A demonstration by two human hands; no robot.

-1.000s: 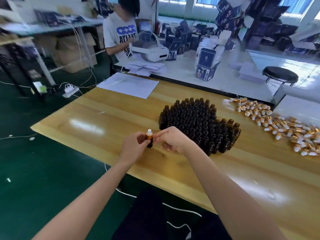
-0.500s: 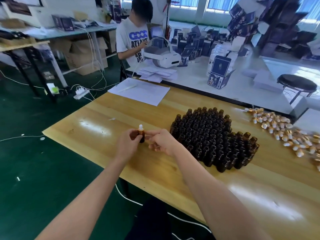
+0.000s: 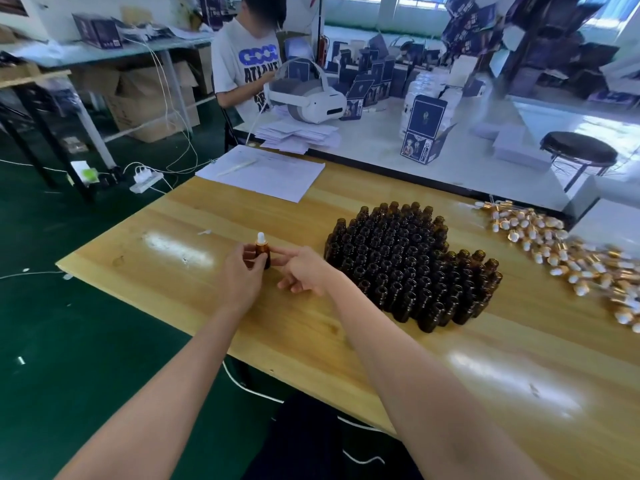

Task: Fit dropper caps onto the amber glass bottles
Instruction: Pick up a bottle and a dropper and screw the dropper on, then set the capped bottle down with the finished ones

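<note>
Wooden table (image 3: 173, 271): your left hand (image 3: 239, 275) curls round the capped bottle (image 3: 262, 250), upright near the left edge. Your right hand (image 3: 304, 271) lies loose beside it, holding nothing. Capping looks done. The next move calls for one of the open bottles (image 3: 408, 265), then one of the loose caps (image 3: 554, 251) beyond.

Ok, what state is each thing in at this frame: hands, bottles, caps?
capped bottle: upright, dropper cap on.
left hand: grips the capped bottle.
right hand: fingers loose, holding nothing.
uncapped bottles: upright, open, clustered on the table.
loose dropper caps: lying scattered, unfitted.
</note>
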